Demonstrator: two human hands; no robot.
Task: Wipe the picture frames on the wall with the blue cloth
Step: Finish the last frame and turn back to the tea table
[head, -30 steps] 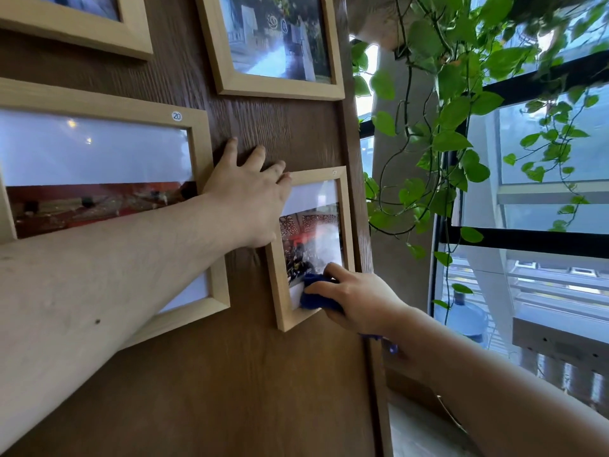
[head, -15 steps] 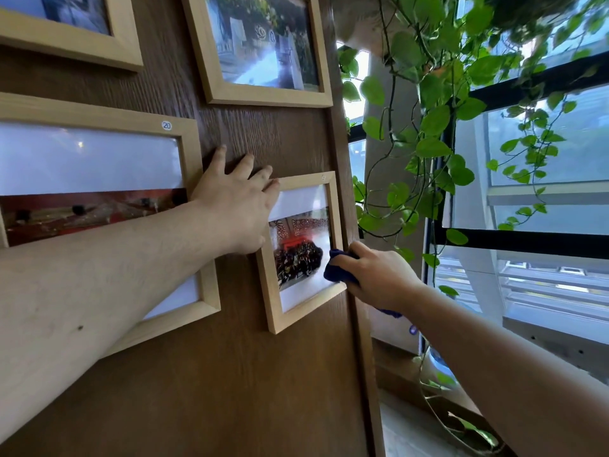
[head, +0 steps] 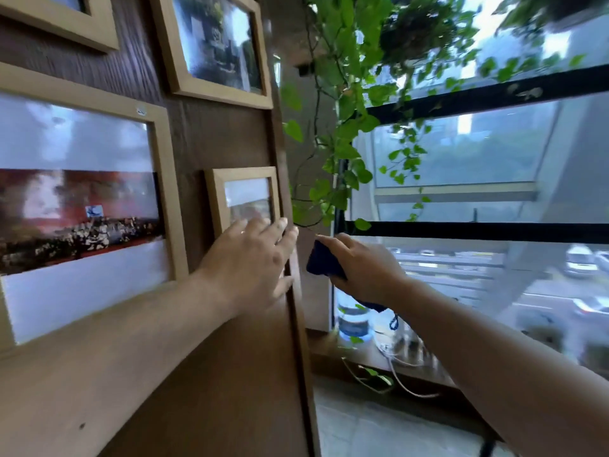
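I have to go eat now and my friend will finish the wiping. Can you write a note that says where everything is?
Left hand: open, fingers spread, over the lower part of the small picture frame by the panel's right edge.
Right hand: shut on the blue cloth, off the wall, just right of the panel edge.
Done: cannot tell from this blurred view which frames are clean.
Left: bring the cloth back to the wall and wipe the large frame, the upper middle frame and the top-left frame.
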